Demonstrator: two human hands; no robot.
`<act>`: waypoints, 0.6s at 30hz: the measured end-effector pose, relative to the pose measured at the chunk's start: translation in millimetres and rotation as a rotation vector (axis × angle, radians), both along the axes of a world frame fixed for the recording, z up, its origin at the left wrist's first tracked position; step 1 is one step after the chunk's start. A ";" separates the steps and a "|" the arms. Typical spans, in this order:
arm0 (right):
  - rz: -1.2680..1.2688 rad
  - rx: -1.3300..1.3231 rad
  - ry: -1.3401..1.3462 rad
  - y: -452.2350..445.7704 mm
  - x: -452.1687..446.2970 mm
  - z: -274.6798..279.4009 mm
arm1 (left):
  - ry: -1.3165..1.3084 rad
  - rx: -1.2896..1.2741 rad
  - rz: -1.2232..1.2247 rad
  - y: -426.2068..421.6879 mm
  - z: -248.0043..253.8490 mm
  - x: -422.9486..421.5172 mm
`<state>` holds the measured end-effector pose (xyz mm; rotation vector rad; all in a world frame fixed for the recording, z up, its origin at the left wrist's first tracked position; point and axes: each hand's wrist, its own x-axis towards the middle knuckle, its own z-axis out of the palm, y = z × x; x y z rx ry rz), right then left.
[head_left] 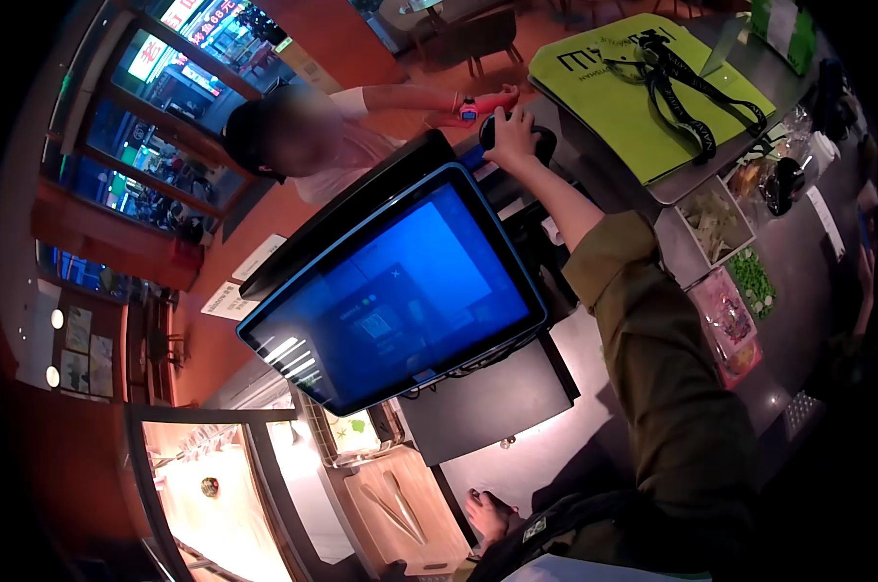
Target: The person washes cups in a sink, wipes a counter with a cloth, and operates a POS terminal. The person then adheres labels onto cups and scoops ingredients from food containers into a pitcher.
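Observation:
My right hand [513,143] reaches past the touchscreen monitor [400,291] and is closed over a black rounded device [539,145] behind it. What kind of device this is, I cannot make out. Across the counter, another person's forearm with a smartwatch [469,110] stretches toward the same device. Low in the view, my left hand [489,516] rests near the counter edge, its fingers loosely bent and apart with nothing visible in them. Beside it lies a wooden tray [441,541] with metal tongs [396,509] on it. The screen glows blue, with a dialog box on it.
A yellow-green bag [594,97] with a black lanyard [686,107] lies on the counter at upper right. Below it are a box of packets [714,223], green packets [751,281] and pink packages [725,315]. A grey cash drawer [487,403] sits under the monitor; a lit display case [216,495] stands lower left.

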<state>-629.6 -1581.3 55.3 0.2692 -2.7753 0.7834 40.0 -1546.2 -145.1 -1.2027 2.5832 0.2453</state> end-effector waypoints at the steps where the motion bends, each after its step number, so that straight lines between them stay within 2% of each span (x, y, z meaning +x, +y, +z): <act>1: 0.006 0.004 0.015 0.2 -1.6 -2.3 | 0.009 -0.008 -0.003 0.8 -1.3 0.7; 3: 0.005 -0.062 0.009 7.4 -5.2 -6.3 | 0.000 0.002 0.008 0.7 -3.9 1.7; 5: -0.007 -0.261 -0.025 21.0 -6.9 -11.3 | -0.009 0.002 0.009 0.6 -1.0 0.6; 9: -0.109 -0.417 0.011 45.4 -16.8 -51.5 | -0.004 0.017 0.016 -0.7 -2.2 1.3; 13: -0.098 -0.427 0.011 67.6 -16.8 -85.5 | 0.025 0.039 0.034 -0.1 -2.1 3.6; 18: -0.061 -0.456 0.035 66.6 -15.8 -87.7 | 0.070 0.076 0.094 -0.1 6.6 -1.7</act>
